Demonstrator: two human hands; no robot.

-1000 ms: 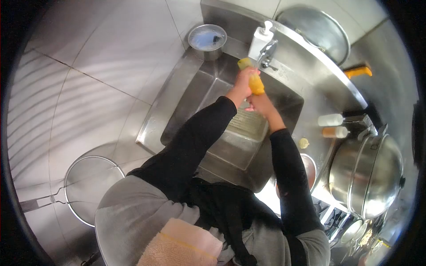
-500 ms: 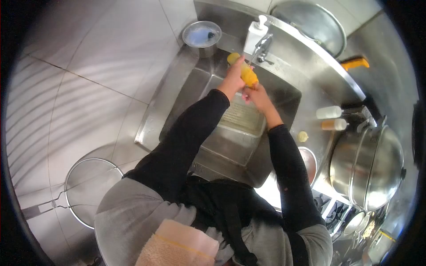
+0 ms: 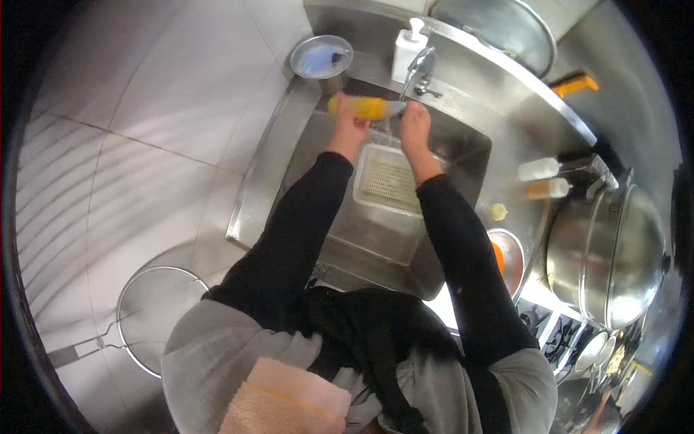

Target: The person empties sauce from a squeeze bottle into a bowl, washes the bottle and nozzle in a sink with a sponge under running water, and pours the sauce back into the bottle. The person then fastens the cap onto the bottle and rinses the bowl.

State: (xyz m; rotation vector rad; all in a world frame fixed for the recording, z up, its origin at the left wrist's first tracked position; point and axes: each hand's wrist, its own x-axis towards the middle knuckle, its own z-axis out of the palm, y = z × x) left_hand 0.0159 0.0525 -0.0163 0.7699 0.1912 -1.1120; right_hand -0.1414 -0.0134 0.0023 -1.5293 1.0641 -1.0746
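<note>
A yellow squeeze bottle (image 3: 367,108) lies sideways over the sink, blurred by motion, its pale end pointing right. My left hand (image 3: 348,134) is closed round the bottle's body. At the pale end, my right hand (image 3: 414,126) is closed against the bottle, its fingertips partly hidden. Just above the right hand is the faucet (image 3: 419,65), with a thin stream of water falling between my hands. Below them, a white perforated basket (image 3: 358,189) stands in the metal sink (image 3: 361,249).
A white pump bottle (image 3: 409,54) and a metal container (image 3: 331,81) stand behind the sink. On the right counter are a small yellowish cap (image 3: 499,211), two squeeze bottles (image 3: 538,169), a metal bowl (image 3: 515,253) and a large steel pot (image 3: 611,253). A strainer (image 3: 155,318) is at left.
The yellow bottle has swung from a slant to nearly level and shifted left with my left hand. My right hand has moved up to the bottle's pale end, near the faucet.
</note>
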